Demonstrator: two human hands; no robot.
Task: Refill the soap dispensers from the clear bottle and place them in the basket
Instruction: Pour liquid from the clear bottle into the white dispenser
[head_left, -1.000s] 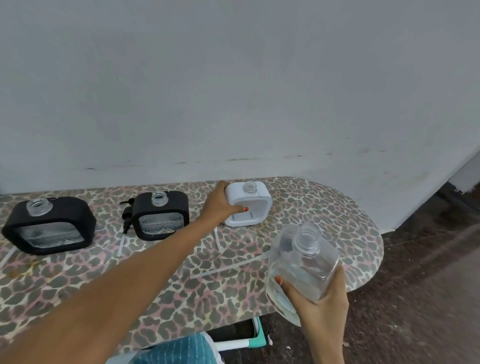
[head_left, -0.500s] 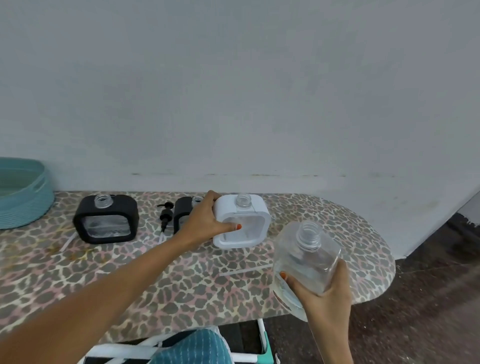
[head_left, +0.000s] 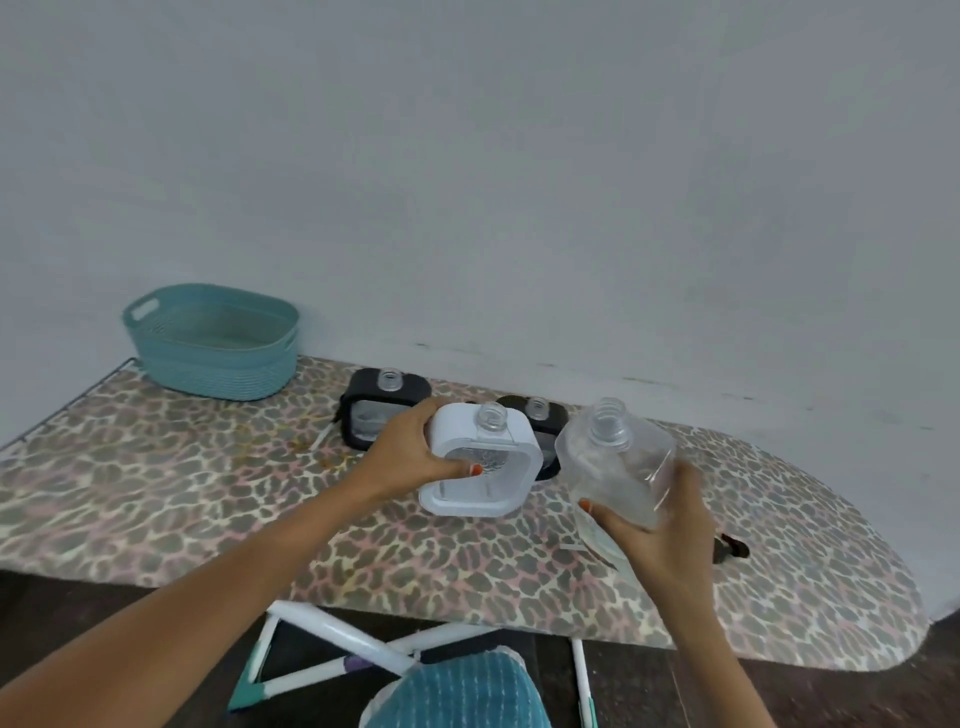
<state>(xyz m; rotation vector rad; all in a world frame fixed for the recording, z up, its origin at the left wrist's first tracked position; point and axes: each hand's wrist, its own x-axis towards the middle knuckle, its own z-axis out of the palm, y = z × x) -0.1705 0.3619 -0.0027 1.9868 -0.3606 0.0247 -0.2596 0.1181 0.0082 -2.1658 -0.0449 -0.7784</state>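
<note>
A: Quick one. Left hand?
B: Left hand (head_left: 410, 452) grips the white dispenser (head_left: 480, 467) by its left side, with the thumb on the front window and the fingers curled round the back.

A: Is the dispenser on the bench?
B: It's over the middle of the bench (head_left: 156, 478), tilted toward the camera. I can't tell if its base touches. The neck is open, no pump on it.

A: Right hand?
B: Right hand (head_left: 654, 535) holds the clear bottle (head_left: 615, 462) from underneath, thumb on the near face and fingers wrapped round the far side. The bottle is off the bench, uncapped and leaning left. Its mouth is near the white dispenser's neck but not touching.

A: Any liquid in it?
B: Can't tell, too much glare.

A: Other dispensers?
B: Two black ones at the back by the wall (head_left: 467, 156), both with open necks. The left black dispenser (head_left: 363, 395) is partly behind the left hand. The right black dispenser (head_left: 548, 421) is mostly hidden behind the white one.

A: Basket?
B: The teal basket (head_left: 218, 369) is at the back left of the bench, against the wall and well apart from the hands. No dispenser shows in it.

A: Anything else?
B: A black pump head (head_left: 730, 548) lies on the bench just right of the right hand. A thin white tube (head_left: 319, 439) lies beside the left black dispenser. White bench legs (head_left: 337, 634) show below, and there's teal cloth (head_left: 457, 691) at the bottom edge.
</note>
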